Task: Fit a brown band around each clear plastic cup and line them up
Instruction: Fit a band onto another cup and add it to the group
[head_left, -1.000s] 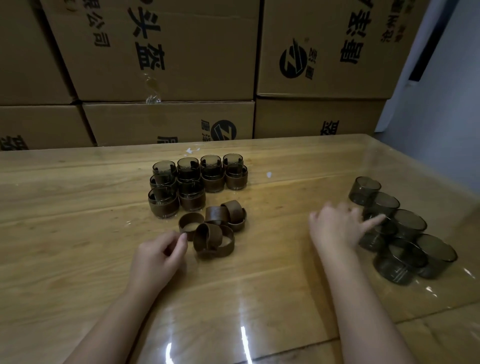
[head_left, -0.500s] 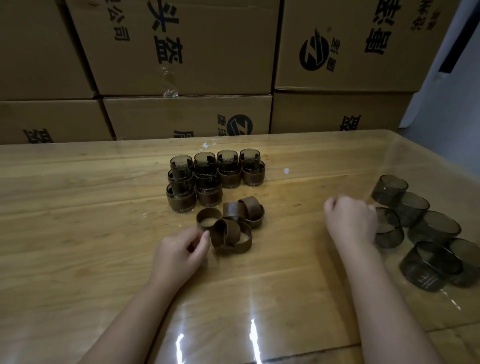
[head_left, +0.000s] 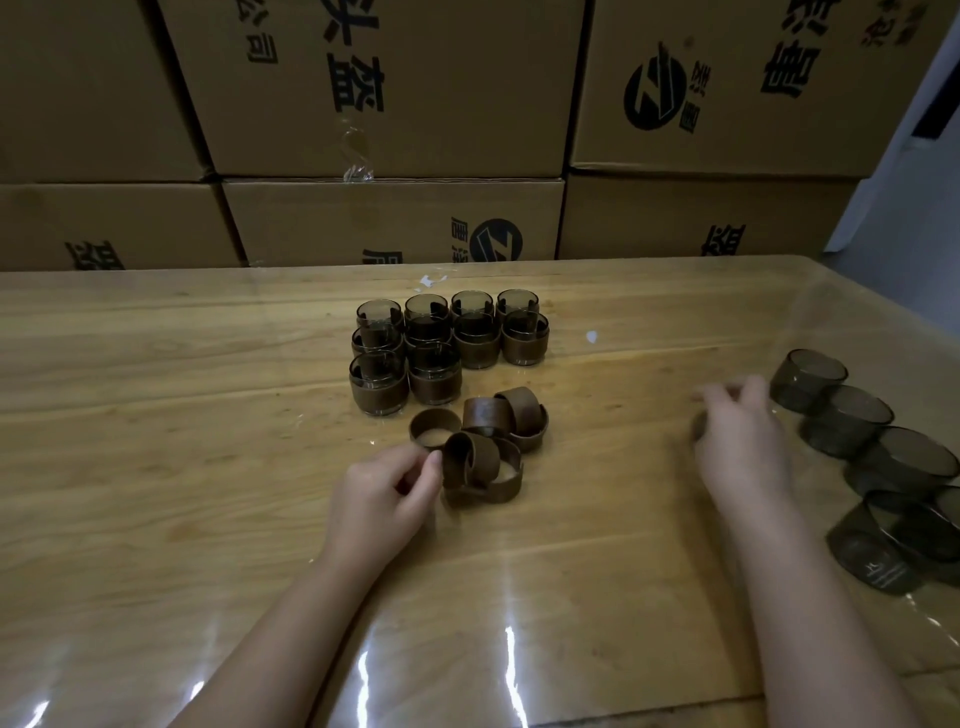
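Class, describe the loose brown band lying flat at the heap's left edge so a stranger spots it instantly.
On the wooden table, before the block of banded cups, sits a heap of brown bands. The flat band is at its left edge; it alone lies flat with nothing resting on it.

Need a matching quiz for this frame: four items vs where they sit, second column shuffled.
1. clear plastic cups wearing brown bands
2. loose brown band rings
3. bare clear plastic cups
4. printed cardboard boxes

A. stacked behind the wooden table
B. along the table's right edge
C. piled just ahead of the left hand
D. in rows at the table's far middle

Pairs: 1-D, 2-C, 3-B, 4-A
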